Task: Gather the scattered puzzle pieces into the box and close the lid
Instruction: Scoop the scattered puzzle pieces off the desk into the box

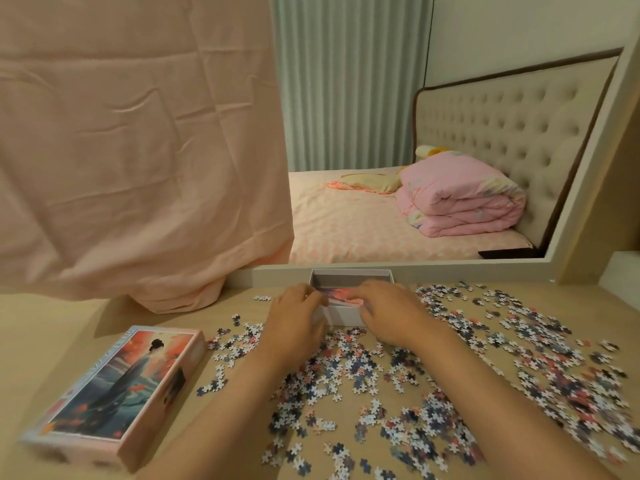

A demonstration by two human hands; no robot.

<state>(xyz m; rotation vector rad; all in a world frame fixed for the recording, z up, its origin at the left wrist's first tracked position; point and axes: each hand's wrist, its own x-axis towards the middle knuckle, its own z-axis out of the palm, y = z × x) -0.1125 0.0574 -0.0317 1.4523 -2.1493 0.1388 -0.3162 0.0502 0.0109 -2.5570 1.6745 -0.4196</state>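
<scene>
A small white open box [350, 274] stands at the back of the wooden table, against the mirror frame. My left hand [294, 318] and my right hand [393, 311] meet over its near edge, fingers curled inward around a pinkish clump of puzzle pieces [341, 295] at the box's mouth. The hands hide the box's near wall corners and most of its inside. Several loose puzzle pieces [502, 362] in white, blue and red lie scattered over the table, from under my forearms out to the right edge. The box lid [117, 393], printed with a figure in a robe, lies face up at the front left.
A large mirror [433, 209] leans behind the box and reflects a bed. A pink cloth [138, 150] hangs over its left part and rests on the table [69, 320]. A pale ledge [620, 271] sits at the far right.
</scene>
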